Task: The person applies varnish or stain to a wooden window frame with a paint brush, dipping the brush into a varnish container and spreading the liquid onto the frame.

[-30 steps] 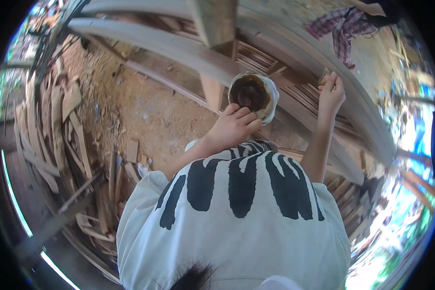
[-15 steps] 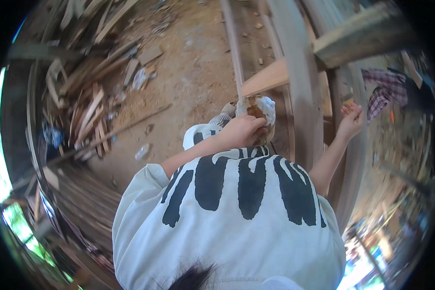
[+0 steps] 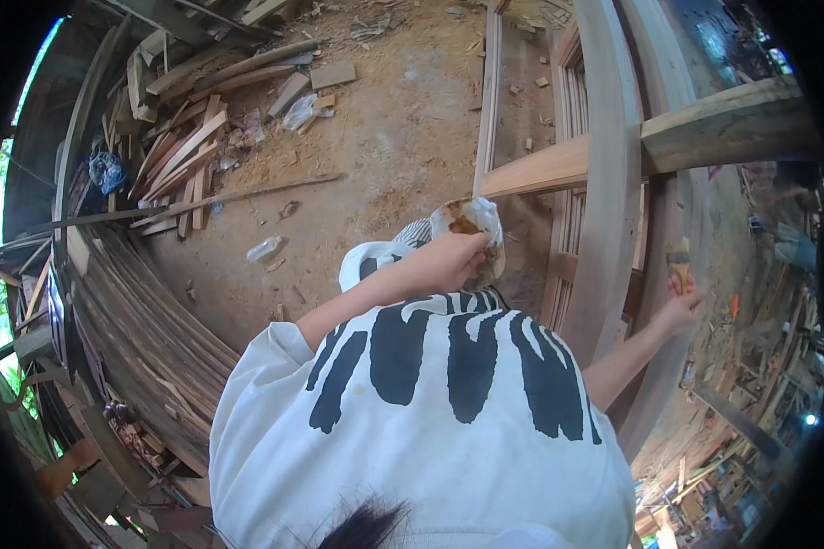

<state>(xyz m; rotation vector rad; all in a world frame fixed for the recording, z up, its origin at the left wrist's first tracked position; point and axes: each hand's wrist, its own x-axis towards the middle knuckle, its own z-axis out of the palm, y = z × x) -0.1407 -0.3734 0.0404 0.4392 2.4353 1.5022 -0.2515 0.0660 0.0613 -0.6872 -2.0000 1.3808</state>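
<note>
My left hand [image 3: 450, 260] is closed on the rim of a whitish tub [image 3: 496, 240] streaked with brown inside, held just in front of my body. Its fingers pinch the near edge, and most of the tub's outside is hidden from view. Out to the right, my right hand [image 3: 679, 307] grips a paintbrush [image 3: 677, 259] with its bristles pointing up and away. The brush is beside the far face of an upright-looking wooden frame [image 3: 604, 174]; whether the bristles touch the wood I cannot tell.
A wooden crosspiece [image 3: 732, 130] juts across the frame at the upper right. Scrap boards [image 3: 188, 165] are heaped at the left on the dirt floor, near a clear plastic bottle [image 3: 265, 249]. Long stacked strips [image 3: 146, 320] lie at the lower left.
My view has shifted, and the frame sits lower and further right in it. My right hand has moved down with the brush, which shows more plainly. The left hand still holds the tub.
</note>
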